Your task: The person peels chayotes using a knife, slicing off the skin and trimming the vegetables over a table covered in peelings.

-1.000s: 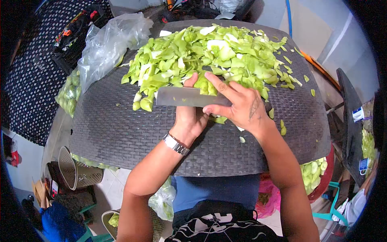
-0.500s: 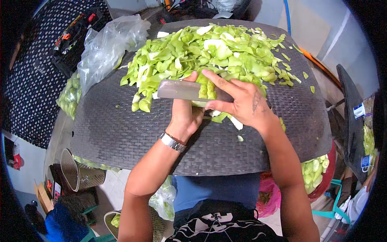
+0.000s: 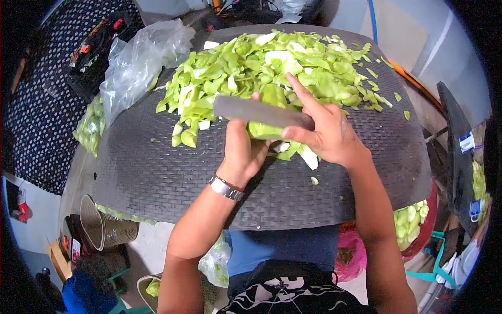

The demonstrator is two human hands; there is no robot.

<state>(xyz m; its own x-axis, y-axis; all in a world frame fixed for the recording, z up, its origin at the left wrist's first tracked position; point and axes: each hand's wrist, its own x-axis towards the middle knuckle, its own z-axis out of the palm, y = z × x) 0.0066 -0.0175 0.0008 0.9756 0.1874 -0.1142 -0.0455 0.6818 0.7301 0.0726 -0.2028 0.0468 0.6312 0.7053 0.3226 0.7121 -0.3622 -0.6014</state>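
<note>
Just above the table, a pale green chayote (image 3: 264, 131) sits in my left hand (image 3: 241, 149), whose fingers are closed round it from below. My right hand (image 3: 332, 133) grips a wide-bladed knife (image 3: 243, 109), thumb along the near side and index finger stretched out forward. The flat blade lies across the chayote and hides its middle. Behind the hands spreads a big heap of green peelings (image 3: 230, 63) with white bits among them. A few loose pieces lie below the right hand, including a white slice (image 3: 308, 157).
The dark woven-pattern table (image 3: 198, 188) has rounded edges. A clear plastic bag (image 3: 138, 63) lies over its left back edge, near a bag of chayotes (image 3: 92, 125). Below are a woven basket (image 3: 107, 225) and a red basin (image 3: 426, 225) with chayotes. A black chair (image 3: 457, 157) stands right.
The knife has shifted slightly right and down over the chayote. Peel that lay on the blade is no longer seen there, and my right index finger now points forward, away from the blade.
</note>
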